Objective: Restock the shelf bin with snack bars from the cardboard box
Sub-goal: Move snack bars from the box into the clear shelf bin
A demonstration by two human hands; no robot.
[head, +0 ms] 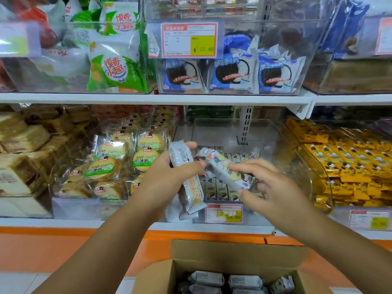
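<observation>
Open box (161,276) of wrapped bars (206,278) below the fingers, left hand (169,175) curled round an upright bar (194,194), right hand (273,187) pinching a tilted second bar (220,166), clear bin (265,134) just beyond the fingers, rows (220,190) lying inside.

We see the snack bar (192,192) in our left hand (169,175) white with grey print and a cream panel, the cartoon bar (220,166) in our right hand (269,187) white with yellow and grey figures, yellow packets (343,166) to its right, and grey bars (206,277) in the brown cardboard box (212,249) below.
</observation>
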